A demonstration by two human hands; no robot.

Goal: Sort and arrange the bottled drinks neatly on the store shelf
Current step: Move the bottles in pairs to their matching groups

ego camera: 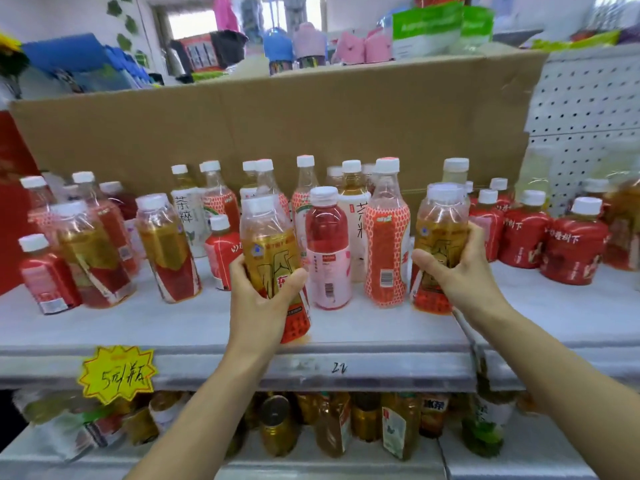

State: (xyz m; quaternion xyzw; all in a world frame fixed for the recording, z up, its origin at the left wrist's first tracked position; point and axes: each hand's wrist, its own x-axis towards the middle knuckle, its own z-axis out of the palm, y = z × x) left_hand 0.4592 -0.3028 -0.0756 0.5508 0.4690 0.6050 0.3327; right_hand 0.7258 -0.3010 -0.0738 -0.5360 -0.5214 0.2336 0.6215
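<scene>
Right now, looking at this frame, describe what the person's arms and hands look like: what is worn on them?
Nothing is worn. The left hand and right hand are bare: no gloves, no visible rings. The left forearm and right forearm are bare too, with no sleeve, watch or bracelet showing down to the frame's edge.

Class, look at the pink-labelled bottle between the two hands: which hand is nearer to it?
Left. The left hand, gripping a yellow tea bottle, sits right beside the pink-labelled bottle; the right hand, holding another, is beyond the red-netted bottle.
</scene>
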